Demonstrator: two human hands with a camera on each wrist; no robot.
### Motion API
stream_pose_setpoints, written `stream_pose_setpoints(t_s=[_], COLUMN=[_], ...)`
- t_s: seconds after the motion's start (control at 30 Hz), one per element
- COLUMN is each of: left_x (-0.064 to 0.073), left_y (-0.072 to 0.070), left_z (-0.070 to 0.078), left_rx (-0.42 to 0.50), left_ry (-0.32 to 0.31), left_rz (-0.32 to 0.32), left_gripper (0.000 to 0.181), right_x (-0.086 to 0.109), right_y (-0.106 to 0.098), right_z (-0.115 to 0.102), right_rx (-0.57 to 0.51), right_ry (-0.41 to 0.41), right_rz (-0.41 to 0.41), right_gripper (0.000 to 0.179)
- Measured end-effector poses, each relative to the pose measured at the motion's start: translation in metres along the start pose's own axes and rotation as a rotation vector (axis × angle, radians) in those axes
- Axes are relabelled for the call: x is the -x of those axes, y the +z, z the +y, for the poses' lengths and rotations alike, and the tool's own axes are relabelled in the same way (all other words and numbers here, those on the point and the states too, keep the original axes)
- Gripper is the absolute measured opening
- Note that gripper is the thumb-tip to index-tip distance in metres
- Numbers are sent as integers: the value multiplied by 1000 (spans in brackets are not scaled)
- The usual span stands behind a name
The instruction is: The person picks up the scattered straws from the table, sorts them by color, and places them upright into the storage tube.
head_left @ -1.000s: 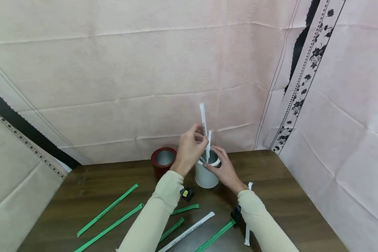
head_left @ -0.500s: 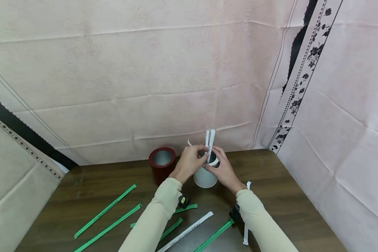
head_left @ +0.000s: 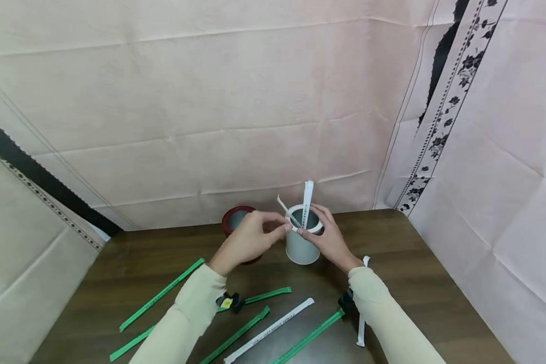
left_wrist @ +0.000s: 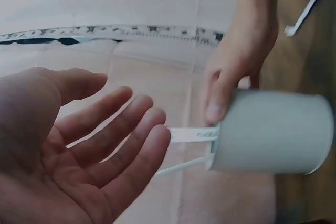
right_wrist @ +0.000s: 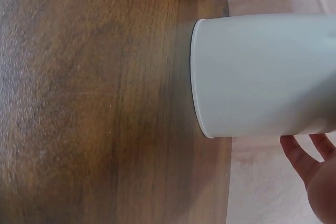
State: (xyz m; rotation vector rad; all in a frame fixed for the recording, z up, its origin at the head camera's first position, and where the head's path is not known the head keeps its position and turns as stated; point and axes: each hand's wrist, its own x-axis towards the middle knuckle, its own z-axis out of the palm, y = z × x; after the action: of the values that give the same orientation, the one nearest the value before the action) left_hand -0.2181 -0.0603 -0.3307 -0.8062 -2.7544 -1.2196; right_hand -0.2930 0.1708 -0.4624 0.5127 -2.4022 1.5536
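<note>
A white can (head_left: 302,251) stands upright on the table, holding white paper-wrapped straws. One straw (head_left: 307,199) rises nearly upright from its mouth; another thin white straw (head_left: 284,207) leans out to the left. My right hand (head_left: 328,238) grips the can at its rim, thumb at the front and fingers round the right side. Just left of the can, my left hand (head_left: 254,236) has its fingers loosely bent, and in the left wrist view its palm (left_wrist: 68,156) shows nothing in it. The right wrist view shows fingertips (right_wrist: 296,156) against the can's side.
A dark red can (head_left: 229,217) stands left of the white one, partly behind my left hand. Several green-wrapped straws (head_left: 164,293) lie across the front of the wooden table (head_left: 418,283), with a white straw (head_left: 268,331) among them. Another white straw (head_left: 361,331) lies by my right forearm.
My left hand has lowered a white straw into the white can, let go of it and drawn back to the left. The right hand has stayed at the can's rim.
</note>
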Motion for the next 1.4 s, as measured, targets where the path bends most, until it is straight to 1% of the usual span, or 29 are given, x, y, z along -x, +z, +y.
stream_pose_setpoints(t_s=[0.03,0.07,0.1,0.13,0.2,0.27,0.3,0.37,0.47,0.57,0.67,0.77,0.83,0.93,1.0,1.07,1.2,1.23,1.33,1.4], left_x=[7,14,21,28,43,58,66,81,99,109,114,116,117,117,118,118,118,118,118,118], left_y=[1,4,9,15,30,48,57,75,99,116,128,137,141,145,147,149,150,150,148,146], left_z=[1,2,1,0,-5,-13,-18,-26,-33,-36,-35,-33,-33,-34,-34,-35,-39,-40,-41,-40], left_rx=[13,17,25,25,27,13,8,-27,-149,-267,-338,-392,-426,-473,-499,-541,-621,-630,-620,-605], left_ry=[-5,-13,-24,-31,-67,-107,-127,-172,-239,-323,-374,-394,-403,-409,-394,-342,-205,-182,-158,-148], left_rz=[-35,-69,-95,-117,-150,-164,-168,-172,-147,-131,-129,-111,-81,-48,-47,-45,-68,-72,-91,-78], left_gripper=[17,15,14,13,13,13,13,13,11,10,11,11,12,9,7,9,10,10,7,6], right_x=[1,3,4,5,6,7,6,6,7,8,7,6,5,4,4,4,3,3,4,4], right_y=[-2,-5,-7,-8,-11,-13,-12,-13,-13,-11,-7,-3,-1,0,0,0,-1,0,0,1], right_z=[1,-4,-4,-3,-3,-3,3,3,2,1,1,1,1,0,0,-1,-1,-1,-1,-2], right_rx=[1,-1,-3,-2,2,9,15,25,27,11,-8,-5,2,2,2,1,5,7,14,18], right_ry=[-2,-5,-8,-11,-11,-4,1,9,10,8,12,14,15,19,22,23,18,17,14,16], right_rz=[6,12,18,25,31,35,39,41,37,30,20,7,3,3,6,9,16,15,9,5], right_gripper=[72,72,72,72,72,72,73,73,74,74,74,73,74,74,74,74,74,74,74,74])
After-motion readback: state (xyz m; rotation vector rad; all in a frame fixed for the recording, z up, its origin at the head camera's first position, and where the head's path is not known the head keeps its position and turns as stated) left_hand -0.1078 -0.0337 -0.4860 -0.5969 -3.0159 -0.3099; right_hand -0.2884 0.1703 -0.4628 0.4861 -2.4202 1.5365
